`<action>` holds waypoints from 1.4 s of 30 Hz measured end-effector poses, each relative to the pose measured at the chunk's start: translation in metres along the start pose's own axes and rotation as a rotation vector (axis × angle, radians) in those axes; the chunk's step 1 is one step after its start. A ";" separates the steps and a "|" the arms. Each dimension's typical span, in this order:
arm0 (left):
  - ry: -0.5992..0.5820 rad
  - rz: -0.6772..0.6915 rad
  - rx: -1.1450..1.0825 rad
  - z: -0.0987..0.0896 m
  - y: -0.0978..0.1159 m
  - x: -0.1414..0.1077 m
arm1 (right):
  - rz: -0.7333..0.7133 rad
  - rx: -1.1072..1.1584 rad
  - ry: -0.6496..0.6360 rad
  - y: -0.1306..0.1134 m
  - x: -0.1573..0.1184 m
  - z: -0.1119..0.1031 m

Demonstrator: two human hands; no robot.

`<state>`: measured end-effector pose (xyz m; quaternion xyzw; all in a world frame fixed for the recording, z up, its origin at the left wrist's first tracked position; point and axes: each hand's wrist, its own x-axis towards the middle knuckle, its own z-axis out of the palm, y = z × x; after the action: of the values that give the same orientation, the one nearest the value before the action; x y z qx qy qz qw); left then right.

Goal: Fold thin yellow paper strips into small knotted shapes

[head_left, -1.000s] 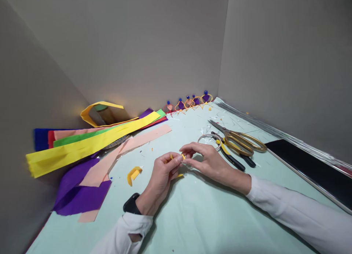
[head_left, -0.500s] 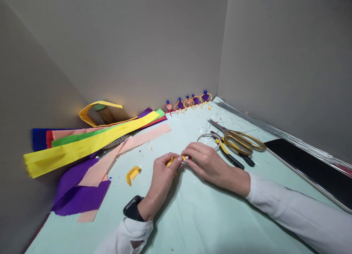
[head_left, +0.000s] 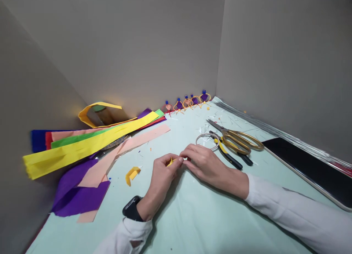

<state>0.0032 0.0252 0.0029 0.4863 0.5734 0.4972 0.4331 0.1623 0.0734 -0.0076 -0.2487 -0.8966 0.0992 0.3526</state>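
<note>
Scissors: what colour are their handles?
The handles are gold, seen best in the head view.

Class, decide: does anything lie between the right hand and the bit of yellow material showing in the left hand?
Yes: the thumb tip of the left hand lies between the visible yellow material and the right hand. Nothing else visible does.

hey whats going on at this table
A person's left hand holds a small yellow piece, and the right hand is close against the left. Anything between them is too small to make out. Scissors and pliers lie to the right, coloured strips to the left, and five little figures line the back.
</note>
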 end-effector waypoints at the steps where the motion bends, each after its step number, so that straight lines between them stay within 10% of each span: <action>1: -0.029 -0.026 -0.082 -0.001 0.000 0.000 | 0.050 0.097 0.030 0.000 0.001 -0.001; 9: -0.174 -0.114 -0.412 -0.005 0.000 0.002 | 0.279 0.514 0.111 -0.009 0.007 -0.008; 21: 0.025 -0.054 -0.055 0.001 0.000 0.000 | -0.119 -0.175 0.001 0.004 0.002 -0.006; 42: 0.037 0.025 0.114 0.004 -0.002 0.000 | -0.225 -0.424 0.003 -0.005 0.000 -0.005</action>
<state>0.0069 0.0256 0.0002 0.5081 0.6027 0.4778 0.3877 0.1639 0.0697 -0.0019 -0.2159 -0.9189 -0.1316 0.3028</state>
